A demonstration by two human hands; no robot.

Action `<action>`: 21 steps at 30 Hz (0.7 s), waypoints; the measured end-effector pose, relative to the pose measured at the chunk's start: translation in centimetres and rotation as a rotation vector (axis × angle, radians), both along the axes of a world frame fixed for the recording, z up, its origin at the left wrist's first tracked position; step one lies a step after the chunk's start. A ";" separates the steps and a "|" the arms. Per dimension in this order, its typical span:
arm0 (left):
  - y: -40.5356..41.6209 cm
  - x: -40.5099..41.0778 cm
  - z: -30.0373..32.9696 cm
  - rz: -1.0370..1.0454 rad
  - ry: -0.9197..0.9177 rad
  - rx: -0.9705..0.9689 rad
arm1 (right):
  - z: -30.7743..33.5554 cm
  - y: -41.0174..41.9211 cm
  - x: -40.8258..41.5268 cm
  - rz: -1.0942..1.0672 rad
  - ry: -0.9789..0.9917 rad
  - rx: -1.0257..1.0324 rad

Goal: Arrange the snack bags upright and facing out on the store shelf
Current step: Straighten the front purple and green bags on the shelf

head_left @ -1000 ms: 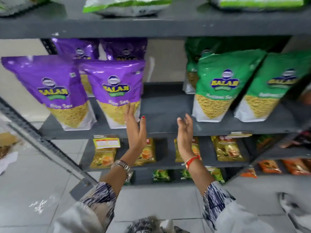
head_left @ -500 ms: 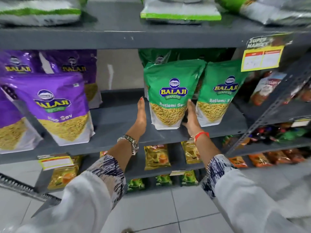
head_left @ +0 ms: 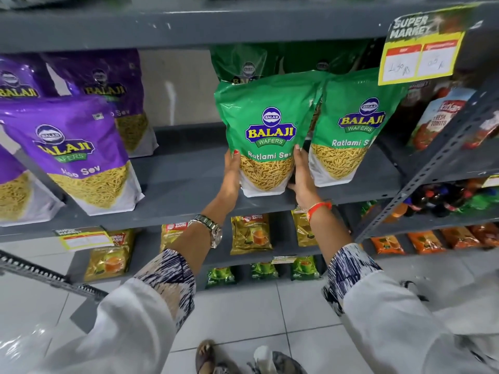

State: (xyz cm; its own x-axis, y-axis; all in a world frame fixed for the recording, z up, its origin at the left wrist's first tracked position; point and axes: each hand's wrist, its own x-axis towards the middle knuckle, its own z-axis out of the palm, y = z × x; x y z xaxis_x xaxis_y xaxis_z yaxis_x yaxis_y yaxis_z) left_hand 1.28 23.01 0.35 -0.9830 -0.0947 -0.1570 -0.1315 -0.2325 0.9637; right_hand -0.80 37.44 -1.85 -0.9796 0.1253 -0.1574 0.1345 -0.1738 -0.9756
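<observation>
Item: green Ratlami Sev bag [head_left: 266, 136], front row, middle shelf [head_left: 183, 182]. Position: standing on its base near the shelf's front edge, label facing out, top leaning slightly to the left. Its right edge overlaps or touches the second green bag [head_left: 351, 130] beside it; more green bags stand behind in shadow.

Grip, left hand [head_left: 232, 174]: flat against the bag's lower left edge, fingers extended upward, one fingertip at the label line. Grip, right hand [head_left: 302, 176]: pressed to the lower right edge, fingers slipped between the two green bags. Both hands clasp the one bag from its sides; neither is wrapped fully around it.

Neighbouring stock: purple Aloo Sev bags [head_left: 78, 155] at the left of the same shelf, upright but tilted, well apart from the green group, with a bare stretch of shelf between. A yellow price tag [head_left: 421, 58] hangs from the shelf above.

Step in hand, as judged: squaring up the left green bag, with the task only partly done.

Next move, as judged: set the base flat, ease the top upright and free it from its neighbour's edge so both labels read in full. The pouch is soft and top-heavy; releasing it off balance risks a slump forward.
</observation>
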 end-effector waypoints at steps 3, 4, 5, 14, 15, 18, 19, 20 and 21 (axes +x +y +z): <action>0.2 0.3 0.1 0.010 0.014 -0.016 | -0.2 0.1 0.1 0.016 0.019 0.012; 0.3 0.4 0.1 0.015 0.016 -0.017 | -0.2 0.1 0.2 0.020 0.020 0.021; 0.3 0.4 0.1 0.019 0.016 -0.017 | -0.3 0.2 0.2 0.018 0.029 0.026; 1.9 1.9 -1.3 0.384 0.078 -0.196 | -0.6 1.6 1.5 -0.156 0.079 0.047; 2.7 2.7 -1.8 0.467 0.123 -0.308 | -1.0 2.4 1.7 -0.293 0.113 0.047; 6.5 4.7 -3.4 0.196 0.312 -0.468 | -1.4 5.8 2.3 -0.634 0.196 -0.061; 7.8 4.5 -3.8 0.073 0.348 -0.479 | -1.5 7.0 2.0 -0.686 0.198 -0.046; 9.2 4.1 -3.6 -0.003 0.362 -0.487 | -1.6 8.3 1.6 -0.706 0.176 -0.008; 10.5 3.3 -3.4 -0.053 0.357 -0.480 | -1.7 9.6 0.8 -0.700 0.144 0.020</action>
State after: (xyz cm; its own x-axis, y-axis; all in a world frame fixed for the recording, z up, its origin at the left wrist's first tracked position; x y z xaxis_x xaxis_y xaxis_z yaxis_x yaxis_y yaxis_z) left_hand 4.62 33.55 -3.00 -0.9724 -0.0226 0.2324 0.2206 0.2378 0.9459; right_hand 0.00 47.03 -3.51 -0.6787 0.7341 -0.0230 -0.1328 -0.1535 -0.9792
